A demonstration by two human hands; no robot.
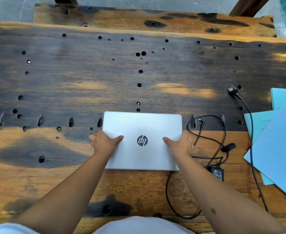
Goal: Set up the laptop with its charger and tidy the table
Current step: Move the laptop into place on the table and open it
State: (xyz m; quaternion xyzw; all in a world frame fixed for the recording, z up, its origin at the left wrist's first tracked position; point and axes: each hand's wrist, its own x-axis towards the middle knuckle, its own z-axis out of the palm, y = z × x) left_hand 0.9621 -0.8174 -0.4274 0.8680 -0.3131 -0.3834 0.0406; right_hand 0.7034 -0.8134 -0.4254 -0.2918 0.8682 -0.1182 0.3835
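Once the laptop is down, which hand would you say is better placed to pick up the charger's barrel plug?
Probably the right hand: the barrel plug and charger brick lie right of the laptop.

Silver laptop (142,141), black charger (217,173), pale blue, perhaps lilac, booklets (277,149)

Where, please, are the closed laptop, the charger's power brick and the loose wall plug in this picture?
laptop (143,130): head view, on the silver lid above the logo.
power brick (217,173): head view, on its labelled black top.
wall plug (232,91): head view, on the plug's black body.
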